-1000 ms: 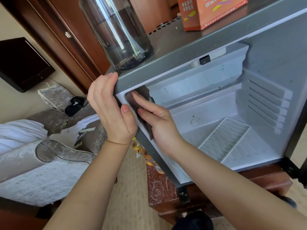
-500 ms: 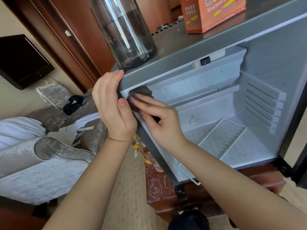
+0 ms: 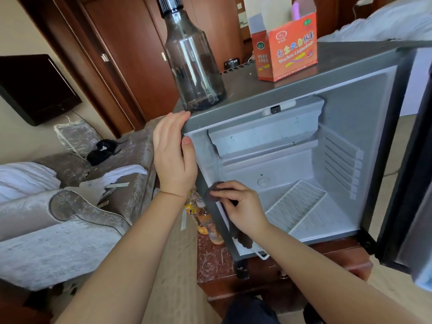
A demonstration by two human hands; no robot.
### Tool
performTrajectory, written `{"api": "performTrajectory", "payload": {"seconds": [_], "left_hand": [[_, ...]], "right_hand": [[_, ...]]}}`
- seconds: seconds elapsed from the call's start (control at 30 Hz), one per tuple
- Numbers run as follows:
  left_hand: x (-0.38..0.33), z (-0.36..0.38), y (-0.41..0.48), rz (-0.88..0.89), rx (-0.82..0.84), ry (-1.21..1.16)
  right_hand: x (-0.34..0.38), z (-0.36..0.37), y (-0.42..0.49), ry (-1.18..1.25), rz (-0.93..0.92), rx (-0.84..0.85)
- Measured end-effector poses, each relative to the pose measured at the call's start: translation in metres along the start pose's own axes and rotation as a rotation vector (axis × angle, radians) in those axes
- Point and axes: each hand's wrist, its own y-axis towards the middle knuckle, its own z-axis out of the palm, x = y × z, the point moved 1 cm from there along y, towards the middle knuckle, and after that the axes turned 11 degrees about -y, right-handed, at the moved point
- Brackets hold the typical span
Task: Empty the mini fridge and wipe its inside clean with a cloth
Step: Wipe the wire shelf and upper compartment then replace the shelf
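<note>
Right hand holds the dark cloth, fingers curled over it, against the left front edge of the mini fridge; left hand lies flat on its top left corner, steadying; best to press firmly, run down that edge, then lift the wire rack inside to reach the floor.

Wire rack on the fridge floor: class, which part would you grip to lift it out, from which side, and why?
Probably the near edge of the wire rack, reached through the mini fridge's open front. It lies on the floor, far edge toward the back wall, and its bars allow a hooked grip.
</note>
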Motion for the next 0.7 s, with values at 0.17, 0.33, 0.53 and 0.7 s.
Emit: {"api": "performTrajectory", "payload": {"seconds": [0.17,0.33,0.53,0.7], "left_hand": [[-0.009,-0.01,0.001,-0.105,0.097,0.016],[-0.027,-0.028,-0.028,-0.191,0.06,0.103],[-0.044,-0.026,-0.111,-0.382,0.144,0.057],[-0.051,-0.027,-0.128,-0.438,0.162,0.026]], "right_hand": [[-0.006,-0.017,-0.017,-0.19,0.08,0.392],[0.008,-0.055,-0.038,-0.157,0.262,0.361],[0.013,-0.089,-0.048,-0.312,0.364,0.279],[0.026,-0.104,-0.043,-0.56,0.108,0.411]]}}
